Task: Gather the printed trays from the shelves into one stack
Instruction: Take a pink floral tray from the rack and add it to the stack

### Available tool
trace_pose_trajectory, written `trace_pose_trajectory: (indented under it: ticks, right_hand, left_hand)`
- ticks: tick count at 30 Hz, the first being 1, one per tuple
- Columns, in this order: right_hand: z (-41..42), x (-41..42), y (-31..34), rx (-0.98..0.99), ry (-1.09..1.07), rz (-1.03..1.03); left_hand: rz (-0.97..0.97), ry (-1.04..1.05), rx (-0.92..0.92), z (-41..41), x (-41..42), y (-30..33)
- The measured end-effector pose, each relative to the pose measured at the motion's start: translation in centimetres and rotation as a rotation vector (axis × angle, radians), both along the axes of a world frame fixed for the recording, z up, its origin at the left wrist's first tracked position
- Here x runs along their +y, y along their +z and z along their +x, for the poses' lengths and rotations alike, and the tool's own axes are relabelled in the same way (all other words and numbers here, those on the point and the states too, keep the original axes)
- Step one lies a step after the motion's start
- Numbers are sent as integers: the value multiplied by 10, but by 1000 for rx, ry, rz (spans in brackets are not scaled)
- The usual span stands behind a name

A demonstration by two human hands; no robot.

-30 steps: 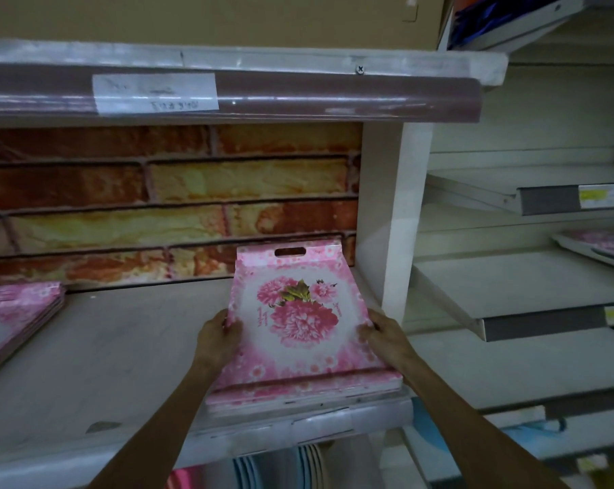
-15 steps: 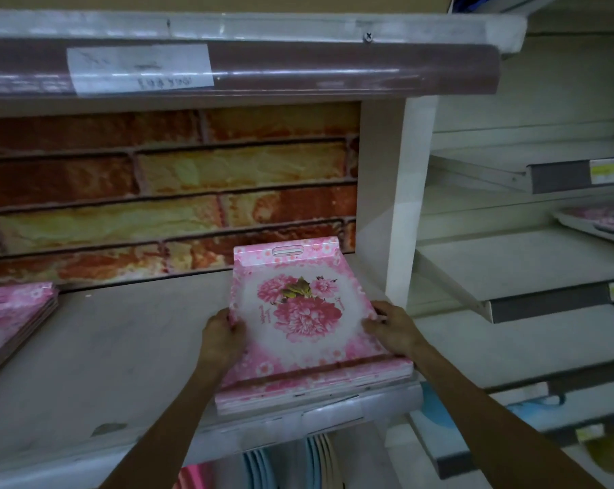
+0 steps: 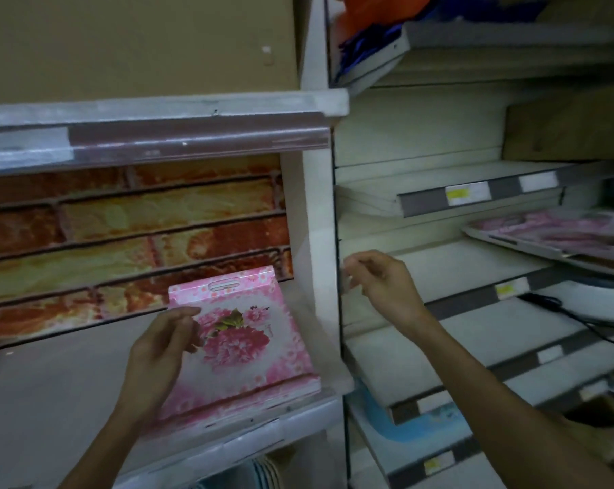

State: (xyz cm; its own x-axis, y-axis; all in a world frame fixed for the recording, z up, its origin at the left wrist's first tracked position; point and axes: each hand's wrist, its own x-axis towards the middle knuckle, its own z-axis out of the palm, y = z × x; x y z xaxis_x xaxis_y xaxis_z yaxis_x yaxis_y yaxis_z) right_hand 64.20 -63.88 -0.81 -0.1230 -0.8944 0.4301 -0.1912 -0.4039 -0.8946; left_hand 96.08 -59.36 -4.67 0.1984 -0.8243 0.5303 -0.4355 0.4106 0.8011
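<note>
A stack of pink trays printed with flowers lies at the right end of the white shelf, against the white upright. My left hand hovers over the stack's left edge, fingers loosely apart, holding nothing. My right hand is raised to the right of the upright, in front of the grey shelves, fingers curled and empty. Another pink printed tray lies on a grey shelf at the far right.
A white upright post separates the brick-patterned bay from the grey metal shelves. A black cable lies on a lower right shelf. Blue and orange goods sit on the top shelf. Plates show below the white shelf.
Both hands have let go of the pink stack. My right hand has lifted and moved right, past the upright. The view has turned to the right, and the left pile is out of view.
</note>
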Motion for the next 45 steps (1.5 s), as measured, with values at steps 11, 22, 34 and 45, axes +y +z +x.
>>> trace_pose_trajectory:
  ticks: [11,22,34,45]
  right_hand:
    - [-197,66,32,-13,-79,-84]
    - [-378,84,31,-33,-299,-51]
    - [-514,28,26,-54,-497,29]
    - [-600,-20,20,20,-594,51]
  left_hand:
    - [-42,-367,-33,-225,4,7]
    - [35,-602,0,-420,-28,-6]
    - [-206,-771,-306,-637,-102,-11]
    - [-279,-680,-489,-744,-172,-33]
